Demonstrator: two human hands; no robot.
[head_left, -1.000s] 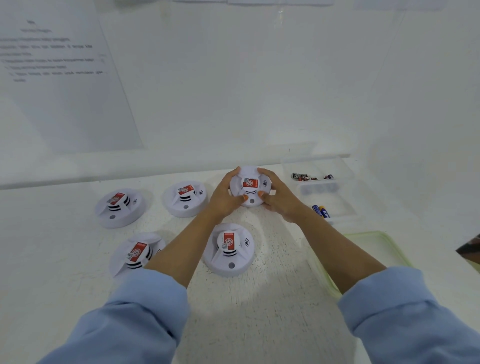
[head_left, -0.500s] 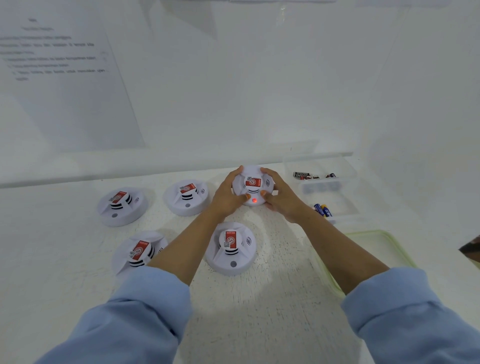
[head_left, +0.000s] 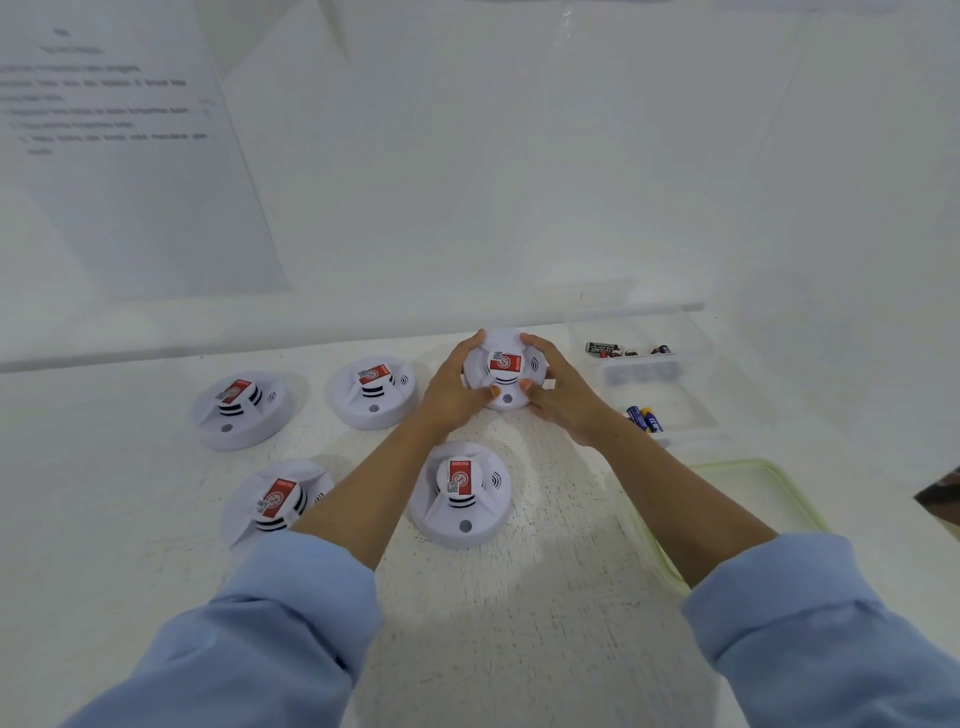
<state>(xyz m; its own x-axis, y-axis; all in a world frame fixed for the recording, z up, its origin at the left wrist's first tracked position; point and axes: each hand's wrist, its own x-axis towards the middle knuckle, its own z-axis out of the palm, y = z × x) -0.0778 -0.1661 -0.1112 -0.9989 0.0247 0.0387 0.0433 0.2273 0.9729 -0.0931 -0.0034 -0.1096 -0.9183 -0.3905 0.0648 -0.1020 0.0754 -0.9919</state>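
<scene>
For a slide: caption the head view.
Left hand and right hand grip a detector; four more lie nearby, batteries in a tray.

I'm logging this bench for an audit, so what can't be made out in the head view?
Head view throughout.
- Text on the printed sheet on the wall: too blurred to read.
- Rim of the smoke detector: covered by the left hand and right hand gripping it.
- Labels of the batteries in the clear box: too small.
- The dark object: cut off by the right edge.

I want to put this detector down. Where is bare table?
Bare table runs from the nearest detector back toward you, left of the green-rimmed lid. It is crowded left of the held detector; the battery tray blocks the right.
</scene>
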